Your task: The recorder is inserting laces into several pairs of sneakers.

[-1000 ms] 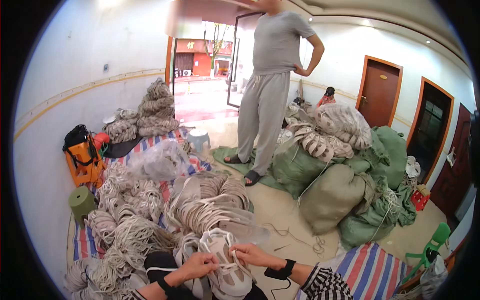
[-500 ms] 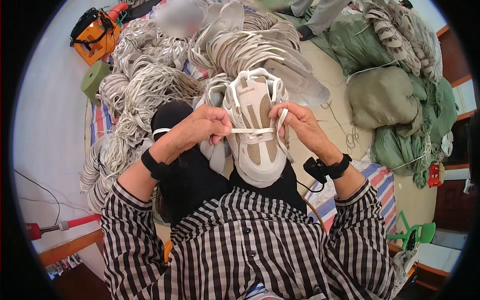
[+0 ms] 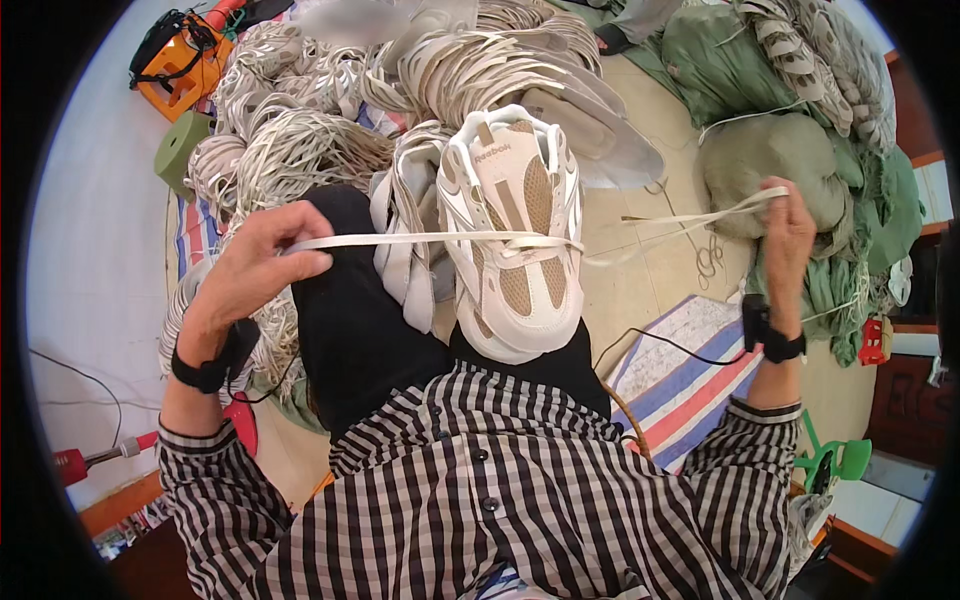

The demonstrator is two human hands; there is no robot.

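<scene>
A cream and tan shoe upper [image 3: 512,240] rests on my dark-trousered leg, toe pointing toward me. A flat off-white shoelace [image 3: 400,239] runs across its lower eyelets. Out to the left, my left hand [image 3: 268,250] pinches one length of the lace, which is stretched straight. My right hand [image 3: 789,235] is raised far to the right, closed on the other length. That part loops out from the shoe's right side, its loose tip hanging in the air. Several more uppers [image 3: 408,225] lie tucked against the shoe's left side.
Bundles of light uppers [image 3: 500,75] and a heap of laces [image 3: 310,165] lie ahead on striped sheeting. Green sacks [image 3: 770,170] stand at the right. An orange stool [image 3: 185,80] is at the far left. A black cable [image 3: 680,345] crosses near my right leg.
Both hands have moved apart from beside the shoe, left hand to the left and right hand to the right. The lace between them is now drawn out long on both sides.
</scene>
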